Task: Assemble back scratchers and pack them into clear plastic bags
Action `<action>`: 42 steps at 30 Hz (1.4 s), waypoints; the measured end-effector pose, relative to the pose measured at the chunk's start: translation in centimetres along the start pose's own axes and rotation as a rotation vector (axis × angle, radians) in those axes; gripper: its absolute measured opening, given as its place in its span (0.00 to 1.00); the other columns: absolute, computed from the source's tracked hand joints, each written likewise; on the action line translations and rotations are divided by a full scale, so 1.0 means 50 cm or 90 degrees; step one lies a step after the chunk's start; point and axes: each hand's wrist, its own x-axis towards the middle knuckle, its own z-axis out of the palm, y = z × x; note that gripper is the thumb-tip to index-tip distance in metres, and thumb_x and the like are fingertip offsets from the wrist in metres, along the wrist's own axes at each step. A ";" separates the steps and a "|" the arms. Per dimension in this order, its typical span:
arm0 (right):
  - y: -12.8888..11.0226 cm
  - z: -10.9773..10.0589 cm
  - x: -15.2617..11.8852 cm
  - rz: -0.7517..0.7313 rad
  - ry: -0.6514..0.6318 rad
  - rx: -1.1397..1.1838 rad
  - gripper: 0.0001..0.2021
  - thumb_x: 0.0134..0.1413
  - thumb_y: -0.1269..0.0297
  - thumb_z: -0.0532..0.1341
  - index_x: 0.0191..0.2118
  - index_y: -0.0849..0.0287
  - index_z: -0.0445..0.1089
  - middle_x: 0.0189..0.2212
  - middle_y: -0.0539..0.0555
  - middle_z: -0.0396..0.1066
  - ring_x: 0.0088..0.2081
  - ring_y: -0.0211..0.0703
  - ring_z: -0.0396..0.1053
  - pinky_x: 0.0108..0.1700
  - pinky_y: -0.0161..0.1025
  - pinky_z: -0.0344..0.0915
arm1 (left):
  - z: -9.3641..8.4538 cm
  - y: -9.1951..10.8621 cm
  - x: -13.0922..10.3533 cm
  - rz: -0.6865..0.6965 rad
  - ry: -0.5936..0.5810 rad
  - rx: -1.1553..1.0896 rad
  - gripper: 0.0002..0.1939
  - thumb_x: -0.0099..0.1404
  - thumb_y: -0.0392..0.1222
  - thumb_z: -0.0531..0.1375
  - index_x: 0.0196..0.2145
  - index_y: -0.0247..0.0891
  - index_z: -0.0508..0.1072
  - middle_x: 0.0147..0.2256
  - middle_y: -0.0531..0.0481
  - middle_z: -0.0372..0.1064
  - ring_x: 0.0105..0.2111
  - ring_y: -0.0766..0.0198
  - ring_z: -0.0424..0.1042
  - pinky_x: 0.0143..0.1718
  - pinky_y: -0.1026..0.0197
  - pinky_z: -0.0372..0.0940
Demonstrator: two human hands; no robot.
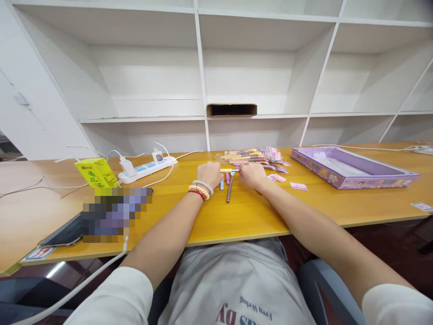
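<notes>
A slim stick (227, 170), yellow on the left and silver metal towards the right, is held level between my two hands. My left hand (209, 174), with beaded and red bracelets at its wrist, is closed on the yellow end. The silver end runs into the closed fingers of my right hand (252, 175). On the table just below lie a blue-topped metal stick (230, 187), a light-blue piece (222, 184) and a pink piece (227, 178). Beyond my hands is a pile of similar sticks (248, 155), some in clear wrappers.
Pink cards (299, 186) and a shallow purple box (365, 181) lie to the right. To the left are a power strip (149, 170) with cables, a yellow-green packet (98, 174) and a phone (64, 230). White shelves (145, 119) stand behind; one holds a cardboard box (232, 109).
</notes>
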 end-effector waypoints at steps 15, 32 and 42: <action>0.014 0.007 0.004 0.067 -0.081 0.026 0.16 0.54 0.61 0.55 0.42 0.62 0.75 0.39 0.65 0.73 0.41 0.52 0.72 0.42 0.40 0.66 | -0.021 -0.044 0.012 0.271 -0.214 -0.225 0.29 0.63 0.60 0.45 0.24 0.36 0.75 0.21 0.47 0.71 0.22 0.65 0.68 0.28 0.65 0.59; 0.011 -0.003 -0.002 0.075 -0.034 0.058 0.14 0.52 0.65 0.54 0.39 0.59 0.76 0.36 0.63 0.75 0.40 0.50 0.72 0.39 0.38 0.64 | -0.074 -0.001 -0.021 0.328 -0.019 0.124 0.30 0.67 0.55 0.42 0.34 0.31 0.76 0.28 0.33 0.72 0.34 0.47 0.73 0.33 0.54 0.59; 0.086 0.007 0.016 -0.071 0.207 0.170 0.13 0.47 0.67 0.59 0.41 0.60 0.72 0.39 0.59 0.73 0.45 0.51 0.66 0.47 0.42 0.60 | -0.001 -0.028 0.018 0.224 0.041 -0.012 0.18 0.68 0.47 0.45 0.37 0.37 0.71 0.34 0.42 0.73 0.37 0.55 0.72 0.37 0.57 0.58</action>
